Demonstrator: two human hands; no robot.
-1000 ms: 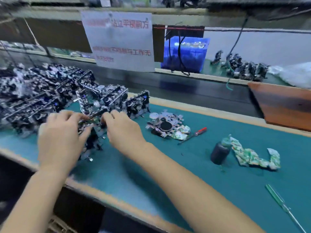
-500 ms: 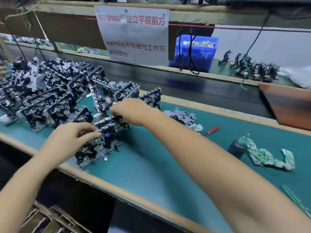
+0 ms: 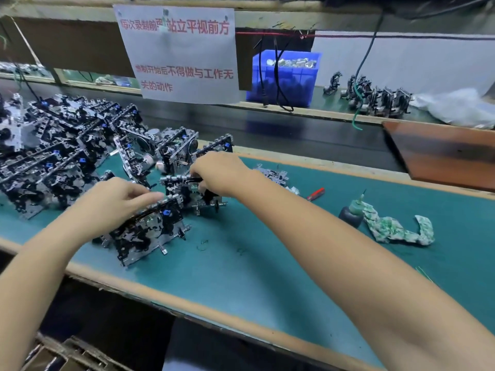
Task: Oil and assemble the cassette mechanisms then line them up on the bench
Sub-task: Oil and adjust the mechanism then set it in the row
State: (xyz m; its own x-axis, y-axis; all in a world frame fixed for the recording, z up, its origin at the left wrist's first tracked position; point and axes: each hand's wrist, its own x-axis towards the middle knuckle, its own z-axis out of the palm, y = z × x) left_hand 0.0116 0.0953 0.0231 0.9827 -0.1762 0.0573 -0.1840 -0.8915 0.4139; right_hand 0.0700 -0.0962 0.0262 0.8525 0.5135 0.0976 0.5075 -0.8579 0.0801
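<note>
your left hand point(image 3: 115, 199) is pinching the top edge of the near cassette mechanism point(image 3: 150, 231), while your outstretched right hand point(image 3: 219, 172) is gripping the mechanism behind it point(image 3: 187, 191).

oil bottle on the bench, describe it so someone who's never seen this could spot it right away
Start on the green bench mat and look right of the right hand, past the red-handled tool. The oil bottle is a small dark rounded bottle with a pale green cap and thin nozzle. It sits against the crumpled green-and-white rag.
</note>
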